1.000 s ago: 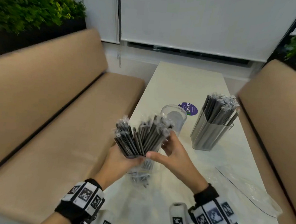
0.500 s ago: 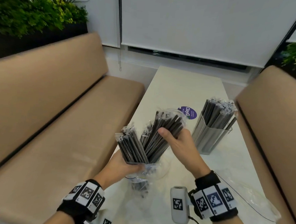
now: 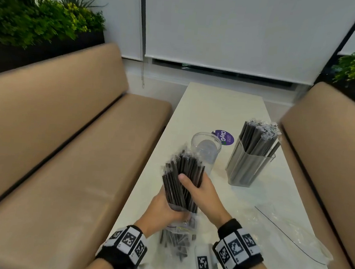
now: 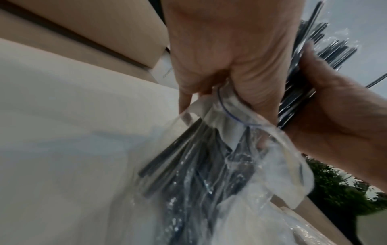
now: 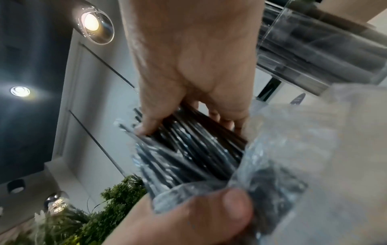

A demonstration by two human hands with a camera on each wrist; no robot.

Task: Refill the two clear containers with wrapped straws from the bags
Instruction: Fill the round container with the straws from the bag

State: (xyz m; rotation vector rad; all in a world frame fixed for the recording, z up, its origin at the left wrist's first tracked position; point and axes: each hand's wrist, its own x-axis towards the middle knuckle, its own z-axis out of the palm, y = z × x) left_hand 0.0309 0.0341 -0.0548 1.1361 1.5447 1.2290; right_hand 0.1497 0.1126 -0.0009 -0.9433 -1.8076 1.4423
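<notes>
A café or restaurant booth: two tan padded benches (image 3: 70,148) face across a narrow white surface (image 3: 220,108), with planter greenery (image 3: 33,17) behind, roller blinds (image 3: 232,31), and recessed ceiling lights (image 5: 92,21)

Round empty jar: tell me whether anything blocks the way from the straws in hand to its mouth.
Nothing visible does. The round jar stands open-mouthed on the table just beyond the bundle of straws, which the right hand grips while the left hand holds the bag. The filled container stands off to the right.
</notes>
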